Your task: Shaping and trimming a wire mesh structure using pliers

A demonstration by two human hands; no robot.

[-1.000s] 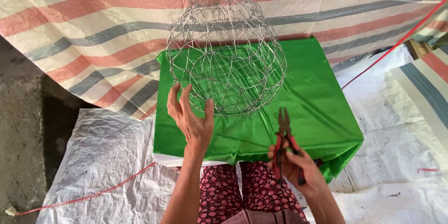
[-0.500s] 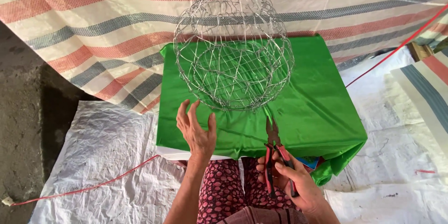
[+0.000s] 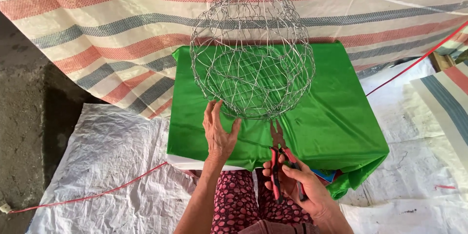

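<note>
The head view is filled at its centre by a round wire mesh basket point(image 3: 252, 56), hung in the air above a table covered with a green cloth point(image 3: 336, 112); the basket's narrower top is cut off at 12 o'clock by the frame edge. The left hand point(image 3: 219, 134) is raised beneath the basket at about 7 o'clock of its lower rim, fingers spread and open, the fingertips touching or just short of the bottom wires; which of the two cannot be told. The right hand point(image 3: 301, 185) is seen at 5 o'clock of the basket, closed around the red handles of a pair of pliers point(image 3: 281, 158), whose dark nose is pointed up toward 12 o'clock and is set just beneath the basket's underside. Whether the nose is parted or pressed together cannot be told. A striped tarpaulin point(image 3: 97, 34) in red, blue and cream is hung behind the table. White woven sheeting point(image 3: 112, 166) is spread on the ground, crossed by a red cord point(image 3: 97, 196) at 8 o'clock. Patterned trousers point(image 3: 234, 200) are seen at 6 o'clock.
</note>
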